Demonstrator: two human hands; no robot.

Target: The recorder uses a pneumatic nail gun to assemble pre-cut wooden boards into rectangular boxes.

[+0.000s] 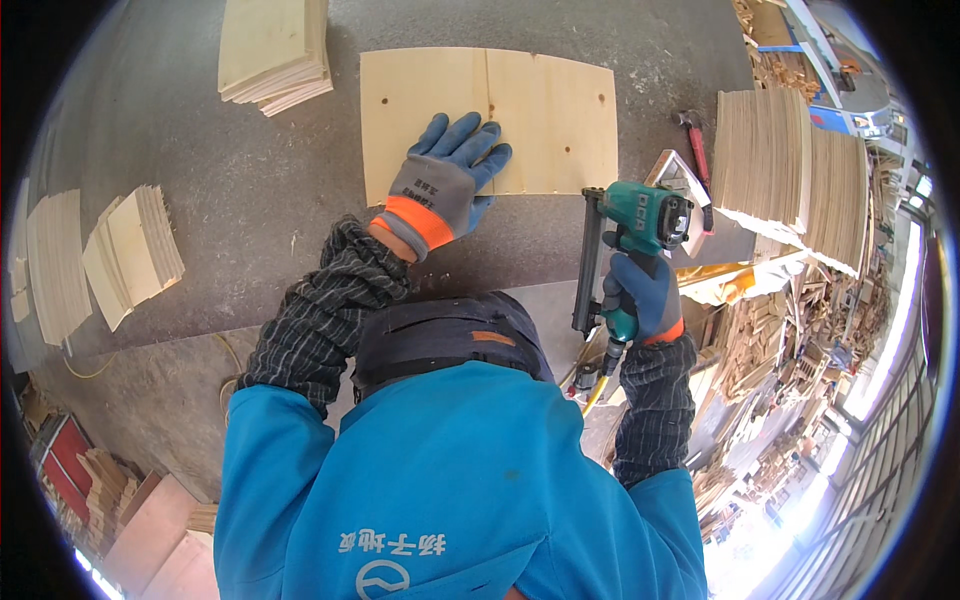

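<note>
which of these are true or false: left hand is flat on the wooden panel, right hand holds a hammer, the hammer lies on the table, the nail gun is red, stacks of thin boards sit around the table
1. The left hand lies flat on the wooden panel. True.
2. The right hand holds a hammer. False: it grips a nail gun by the handle.
3. The hammer lies on the table, right of the panel. True.
4. The nail gun is red. False: its body is teal green with a dark magazine.
5. Stacks of thin boards sit around the table. True: more stand at the left and right.
</note>
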